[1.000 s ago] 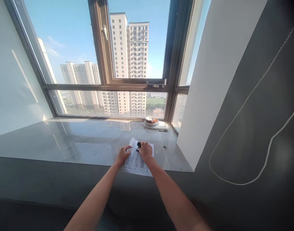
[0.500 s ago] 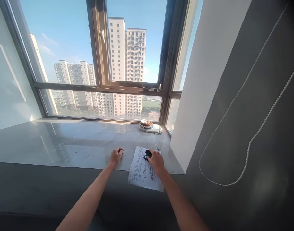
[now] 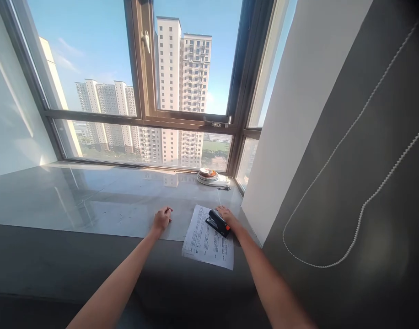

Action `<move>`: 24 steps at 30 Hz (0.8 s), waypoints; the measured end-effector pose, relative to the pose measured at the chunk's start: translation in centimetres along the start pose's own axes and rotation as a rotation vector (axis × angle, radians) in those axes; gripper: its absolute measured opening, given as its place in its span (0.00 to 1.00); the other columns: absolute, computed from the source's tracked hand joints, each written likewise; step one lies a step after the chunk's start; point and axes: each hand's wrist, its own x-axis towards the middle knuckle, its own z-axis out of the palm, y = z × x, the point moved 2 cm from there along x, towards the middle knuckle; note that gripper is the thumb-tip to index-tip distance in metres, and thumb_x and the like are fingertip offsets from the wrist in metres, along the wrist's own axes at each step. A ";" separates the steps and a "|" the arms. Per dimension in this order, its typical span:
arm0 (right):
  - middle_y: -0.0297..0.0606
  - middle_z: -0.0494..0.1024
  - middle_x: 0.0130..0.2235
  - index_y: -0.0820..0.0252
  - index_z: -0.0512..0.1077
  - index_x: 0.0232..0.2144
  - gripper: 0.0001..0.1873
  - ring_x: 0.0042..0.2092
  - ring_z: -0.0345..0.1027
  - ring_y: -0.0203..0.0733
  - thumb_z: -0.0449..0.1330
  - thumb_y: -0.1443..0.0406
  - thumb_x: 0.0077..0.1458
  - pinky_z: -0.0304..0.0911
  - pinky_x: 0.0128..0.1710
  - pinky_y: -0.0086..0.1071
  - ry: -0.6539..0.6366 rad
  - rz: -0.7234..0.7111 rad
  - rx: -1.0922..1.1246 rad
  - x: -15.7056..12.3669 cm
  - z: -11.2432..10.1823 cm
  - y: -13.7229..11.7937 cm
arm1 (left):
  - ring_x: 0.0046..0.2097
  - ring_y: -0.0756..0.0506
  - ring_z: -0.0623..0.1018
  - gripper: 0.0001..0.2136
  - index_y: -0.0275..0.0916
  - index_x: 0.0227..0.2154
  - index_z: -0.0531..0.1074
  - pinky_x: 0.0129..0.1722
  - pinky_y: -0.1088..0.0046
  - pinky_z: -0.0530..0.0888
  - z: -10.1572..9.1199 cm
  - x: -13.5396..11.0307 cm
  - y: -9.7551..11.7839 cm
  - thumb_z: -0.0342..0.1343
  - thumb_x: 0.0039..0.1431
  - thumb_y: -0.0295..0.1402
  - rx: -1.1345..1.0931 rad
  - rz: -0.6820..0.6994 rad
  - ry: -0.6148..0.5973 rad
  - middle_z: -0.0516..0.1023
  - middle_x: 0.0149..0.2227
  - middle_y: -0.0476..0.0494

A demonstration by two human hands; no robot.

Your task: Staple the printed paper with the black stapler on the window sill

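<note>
A black stapler (image 3: 217,223) with a red-orange piece at its near end lies slanted on the printed paper sheets (image 3: 204,253), its jaws apart toward the left. These sheets rest on the sill and hang over its front edge. My right hand (image 3: 228,215) lies just beyond and right of the stapler, fingers stretched out toward the sill. To the left of the paper, my left hand (image 3: 162,219) rests on the sill with its fingers curled in, and nothing shows in it.
A stack of plates (image 3: 209,177) stands by the window at the back right of the grey sill (image 3: 127,189). Small dark items (image 3: 224,188) that I cannot make out lie in front of it. A beaded blind chain (image 3: 319,266) hangs at the right.
My right hand has let go of the stapler and moved to its far right side, with the fingers opening out. The left hand has shifted slightly left, still curled.
</note>
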 end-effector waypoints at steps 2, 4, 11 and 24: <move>0.41 0.53 0.73 0.58 0.60 0.70 0.28 0.75 0.41 0.44 0.47 0.60 0.71 0.38 0.74 0.42 -0.090 -0.017 -0.088 0.9 0.9 -0.5 | 0.40 0.43 0.82 0.13 0.40 0.39 0.74 0.46 0.68 0.75 -0.5 -0.3 0.3 0.43 0.66 0.32 0.099 0.056 0.052 0.81 0.45 0.39; 0.42 0.48 0.74 0.58 0.56 0.72 0.29 0.75 0.37 0.45 0.44 0.60 0.72 0.35 0.74 0.45 -0.132 -0.024 -0.141 2.1 1.5 -1.3 | 0.51 0.39 0.79 0.13 0.40 0.40 0.75 0.53 0.65 0.73 -1.6 -0.3 0.1 0.44 0.64 0.29 0.269 0.135 0.077 0.79 0.48 0.36; 0.46 0.42 0.75 0.61 0.51 0.73 0.31 0.76 0.31 0.44 0.43 0.59 0.72 0.31 0.74 0.46 -0.146 -0.159 -0.147 9.0 4.9 -8.5 | 0.63 0.36 0.70 0.17 0.40 0.52 0.73 0.62 0.59 0.67 -6.9 0.8 -5.2 0.45 0.65 0.32 0.495 0.164 -0.071 0.72 0.62 0.37; 0.43 0.32 0.76 0.66 0.41 0.75 0.36 0.76 0.25 0.45 0.36 0.55 0.72 0.24 0.73 0.56 -0.152 -0.313 -0.156 12.1 8.8 -16.6 | 0.55 0.37 0.77 0.20 0.41 0.54 0.72 0.47 0.66 0.73 -7.9 0.9 -5.3 0.40 0.70 0.40 0.329 0.041 0.042 0.79 0.54 0.38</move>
